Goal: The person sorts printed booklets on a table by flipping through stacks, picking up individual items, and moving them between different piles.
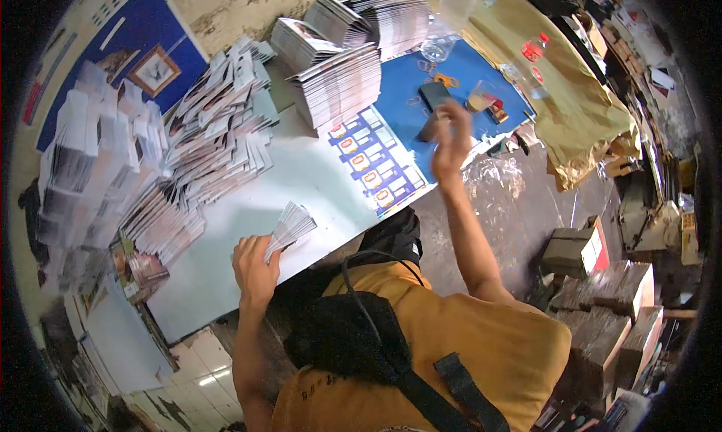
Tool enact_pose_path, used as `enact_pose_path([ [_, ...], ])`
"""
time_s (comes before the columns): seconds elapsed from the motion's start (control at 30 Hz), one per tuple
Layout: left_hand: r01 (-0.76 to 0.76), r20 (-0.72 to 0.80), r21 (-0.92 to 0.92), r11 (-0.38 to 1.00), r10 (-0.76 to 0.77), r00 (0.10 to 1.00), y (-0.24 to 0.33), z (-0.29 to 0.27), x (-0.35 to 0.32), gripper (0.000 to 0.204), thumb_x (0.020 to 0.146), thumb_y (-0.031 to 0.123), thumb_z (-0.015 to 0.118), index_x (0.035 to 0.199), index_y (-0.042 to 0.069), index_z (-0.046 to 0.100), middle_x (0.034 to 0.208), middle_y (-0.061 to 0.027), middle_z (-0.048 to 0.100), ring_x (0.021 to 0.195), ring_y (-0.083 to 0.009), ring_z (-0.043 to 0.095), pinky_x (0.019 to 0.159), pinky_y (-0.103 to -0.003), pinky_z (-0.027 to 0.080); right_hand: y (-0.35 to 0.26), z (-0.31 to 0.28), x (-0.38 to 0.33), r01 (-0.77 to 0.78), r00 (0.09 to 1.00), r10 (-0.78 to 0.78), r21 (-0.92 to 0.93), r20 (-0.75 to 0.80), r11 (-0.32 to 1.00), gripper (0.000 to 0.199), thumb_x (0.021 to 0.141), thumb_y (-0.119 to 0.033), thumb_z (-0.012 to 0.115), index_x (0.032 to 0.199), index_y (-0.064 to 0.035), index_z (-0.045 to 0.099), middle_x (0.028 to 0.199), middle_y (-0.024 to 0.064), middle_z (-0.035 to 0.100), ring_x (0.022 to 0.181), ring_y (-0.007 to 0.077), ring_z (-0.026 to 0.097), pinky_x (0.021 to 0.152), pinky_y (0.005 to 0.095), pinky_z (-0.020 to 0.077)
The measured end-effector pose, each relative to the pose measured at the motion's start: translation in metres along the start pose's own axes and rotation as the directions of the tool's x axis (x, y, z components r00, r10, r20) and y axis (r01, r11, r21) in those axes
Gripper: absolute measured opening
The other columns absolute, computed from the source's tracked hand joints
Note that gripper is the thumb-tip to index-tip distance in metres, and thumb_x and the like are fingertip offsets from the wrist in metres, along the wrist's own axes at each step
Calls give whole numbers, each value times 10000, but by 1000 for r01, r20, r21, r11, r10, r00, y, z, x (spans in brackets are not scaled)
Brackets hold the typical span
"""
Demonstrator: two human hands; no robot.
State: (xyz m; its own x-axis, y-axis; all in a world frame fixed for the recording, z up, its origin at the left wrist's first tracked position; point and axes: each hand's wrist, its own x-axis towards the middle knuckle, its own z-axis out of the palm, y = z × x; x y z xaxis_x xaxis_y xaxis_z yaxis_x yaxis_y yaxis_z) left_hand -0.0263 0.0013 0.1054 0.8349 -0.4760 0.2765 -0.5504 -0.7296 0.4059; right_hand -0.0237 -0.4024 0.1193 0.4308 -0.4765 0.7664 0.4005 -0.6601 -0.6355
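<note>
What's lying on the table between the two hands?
Between the left hand holding a fanned card bundle and the raised right hand, a printed sheet; head view.

Tall stacks of printed paper booklets (338, 82) are piled at the far edge of a pale white tabletop (301, 184), and looser fanned heaps of printed leaflets (150, 161) are spread over its left part. A blue printed sheet (406, 93) is laid beside the stacks, with a dark rectangular phone (434, 95) and orange rubber bands (445, 79) on it. A clear plastic bottle with a red cap (456, 3) is stood on crumpled brown wrapping paper (571, 93). Brown wrapped paper bundles (609, 312) are stacked on the floor at the right.
</note>
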Motion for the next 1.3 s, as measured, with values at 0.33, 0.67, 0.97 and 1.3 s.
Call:
enact_pose_path([
  [0.33, 51, -15, 59, 997, -50, 999, 5, 5, 3, 261, 713, 76, 739, 938, 20, 620, 892, -137, 613, 890, -359, 573, 799, -453, 427, 146, -77, -10, -138, 919, 331, -609, 216, 781, 356, 778, -12, 497, 1129, -74, 496, 1071, 86, 674, 1020, 312, 565, 863, 474, 374],
  [0.67, 87, 15, 0, 996, -87, 996, 10, 3, 4, 233, 790, 99, 718, 921, -26, 573, 884, -182, 587, 878, -383, 549, 796, -455, 426, 141, -78, -16, -191, 890, 421, -694, 176, 694, 335, 834, -105, 554, 1164, -106, 492, 1073, 82, 668, 1029, 291, 564, 847, 466, 371],
  [0.97, 204, -70, 54, 978, -200, 977, 12, -20, -12, 244, 777, 89, 729, 913, -34, 567, 878, -195, 585, 882, -407, 551, 801, -478, 429, 94, -80, -10, -370, 918, 290, -321, -271, 872, 197, 896, -89, 651, 1085, -35, 634, 979, 127, 681, 898, 238, 645, 822, 366, 486],
  [1.3, 379, -21, -277, 883, -400, 916, -3, -21, -36, 194, 889, 98, 683, 929, -31, 544, 925, -134, 626, 839, -208, 600, 726, -360, 474, -33, 22, -64, -464, 714, 216, 219, 666, 858, 877, 732, -335, 860, 1416, -39, 397, 1282, 126, 559, 1124, 235, 556, 958, 382, 452],
])
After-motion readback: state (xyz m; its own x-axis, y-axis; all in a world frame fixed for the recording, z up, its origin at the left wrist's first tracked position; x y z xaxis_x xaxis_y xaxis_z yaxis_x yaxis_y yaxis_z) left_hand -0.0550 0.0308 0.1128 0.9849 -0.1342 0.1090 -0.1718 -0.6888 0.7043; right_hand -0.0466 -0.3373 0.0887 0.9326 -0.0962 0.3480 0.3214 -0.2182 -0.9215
